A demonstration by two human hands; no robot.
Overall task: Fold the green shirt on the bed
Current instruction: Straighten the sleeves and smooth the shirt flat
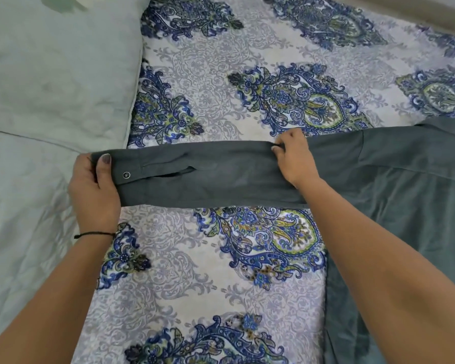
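Bed (195, 298) fills the view, smooth paisley sheet in blue, green and grey, with a pale green pillow (55, 69) at far left and a pale quilted cover under it. Green shirt (405, 179) lies flat on the bed at my right, soft matte woven cloth, lightly creased, body running off the right edge. Its sleeve (208, 177) stretches out leftward across the sheet, a long flat band, long axis left-right, straight in front of me. My left hand (95, 187) is closed on the cuff end, thumb on top just beside the metal snap (126, 175). My right hand (293, 156) pinches the sleeve's far edge nearer the shoulder, fingers curled on the cloth. The shirt body lies to the right of both hands, right hand nearer, so I judge the sleeve swings rightward onto the body, left hand carrying the cuff. Fold looks barely begun.
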